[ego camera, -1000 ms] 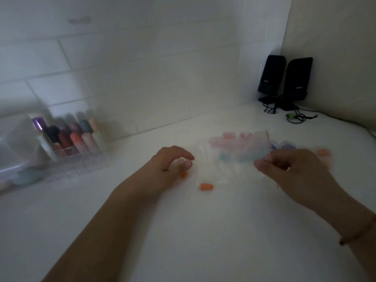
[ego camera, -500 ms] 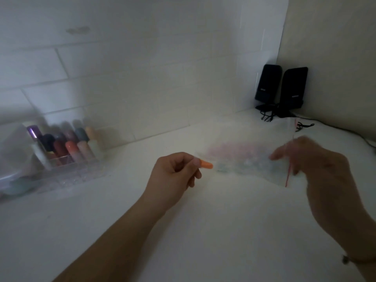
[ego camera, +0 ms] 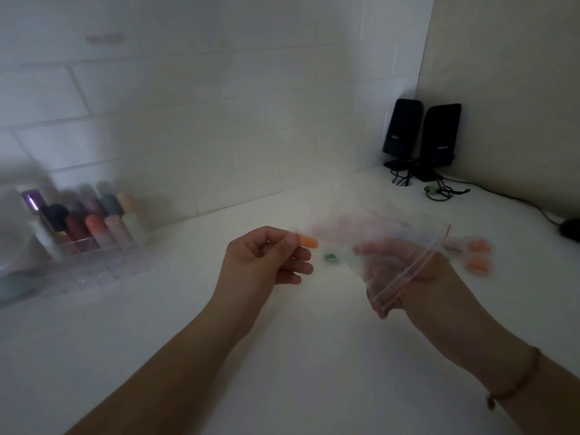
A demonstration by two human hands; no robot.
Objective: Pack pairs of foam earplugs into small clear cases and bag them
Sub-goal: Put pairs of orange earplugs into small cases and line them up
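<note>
My left hand (ego camera: 263,259) is raised over the white table and pinches an orange foam earplug (ego camera: 309,241) between thumb and forefinger, its tip pointing right. My right hand (ego camera: 405,274) grips a clear zip bag (ego camera: 370,237) with a red seal strip; the fingers show through the plastic near the bag's mouth. Blurred pink and blue pieces lie inside the bag. A small green piece (ego camera: 329,257) sits between my hands. Two more orange earplugs (ego camera: 478,255) lie on the table just right of the bag.
A clear organiser (ego camera: 84,243) with several coloured bottles stands at the left by the tiled wall. Two black speakers (ego camera: 420,139) with cables stand in the back right corner. A dark mouse (ego camera: 569,229) lies at the right edge.
My left hand picked up the orange earplug from the table and lifted it. My right hand raised the bag and turned it, so its red-sealed mouth now lies across my fingers.
</note>
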